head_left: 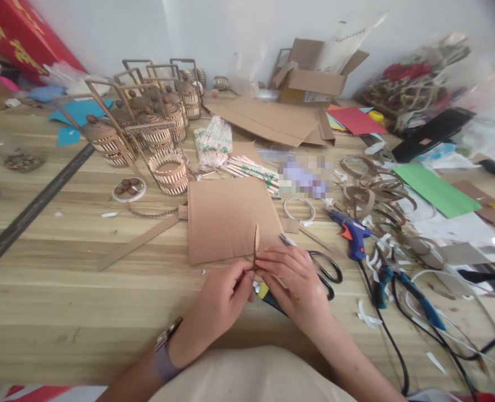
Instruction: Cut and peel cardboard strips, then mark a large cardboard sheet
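Observation:
A narrow cardboard strip [256, 237] stands on edge between my hands, over the front edge of a square cardboard sheet [228, 218]. My left hand [226, 296] pinches its lower end between thumb and fingertips. From the other side, my right hand [291, 276] closes its fingers and thumb on the same strip. Scissors with black handles [335, 271] lie partly hidden behind my right hand. Below the hands, a dark tool with a yellow part [268, 296] rests on the table, mostly covered.
A blue glue gun [354, 231] and blue-handled pliers [417, 296] lie at right among cables, paper scraps and cardboard rings [360, 198]. Small stick-built lanterns [167, 173] stand at back left. Bundled chopsticks [214, 142] and an open box [314, 81] are farther back.

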The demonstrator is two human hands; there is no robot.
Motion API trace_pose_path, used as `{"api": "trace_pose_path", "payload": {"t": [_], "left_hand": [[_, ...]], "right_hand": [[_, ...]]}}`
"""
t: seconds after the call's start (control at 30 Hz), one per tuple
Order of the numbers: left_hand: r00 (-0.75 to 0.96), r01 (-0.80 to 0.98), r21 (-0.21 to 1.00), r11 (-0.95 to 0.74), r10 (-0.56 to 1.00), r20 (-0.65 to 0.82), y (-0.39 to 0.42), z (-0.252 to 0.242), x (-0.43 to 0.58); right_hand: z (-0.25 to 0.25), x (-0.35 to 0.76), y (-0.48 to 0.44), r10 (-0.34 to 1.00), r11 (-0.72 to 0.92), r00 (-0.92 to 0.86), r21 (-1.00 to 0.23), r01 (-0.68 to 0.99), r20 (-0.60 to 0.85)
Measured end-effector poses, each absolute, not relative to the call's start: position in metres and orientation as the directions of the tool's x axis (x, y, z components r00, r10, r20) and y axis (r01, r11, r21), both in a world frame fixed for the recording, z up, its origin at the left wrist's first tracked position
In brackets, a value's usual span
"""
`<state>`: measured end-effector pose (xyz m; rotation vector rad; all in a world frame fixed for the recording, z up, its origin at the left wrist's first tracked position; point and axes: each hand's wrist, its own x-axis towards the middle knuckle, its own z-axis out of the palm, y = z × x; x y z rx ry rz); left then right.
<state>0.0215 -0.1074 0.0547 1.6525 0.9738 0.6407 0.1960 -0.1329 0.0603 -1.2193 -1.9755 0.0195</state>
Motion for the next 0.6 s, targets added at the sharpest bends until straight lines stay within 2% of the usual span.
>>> {"api": "trace_pose_path", "payload": {"t": [0.2,0.43,0.6], "left_hand": [[0.541,0.315,0.923,-0.220,0.841,0.016,-0.1088,0.0539,0.0216],[0.539,0.349,0.893,-0.285,0.840,0.058,-0.1087,0.0512,0.0215],[0.567,0.343,0.879,-0.332,0.819,0.089,-0.1090,0.0536,0.0215]], "right_hand": [[0.0554,0.1905,-0.1331,0.704,0.531,-0.158,-0.367,0.764,0.692],[0.0521,0.1911,-0.1327,0.727,0.544,-0.191,-0.383,0.747,0.659],[0.0528,0.1886,-0.1333,0.693,0.556,-0.158,-0.382,0.738,0.704]]}}
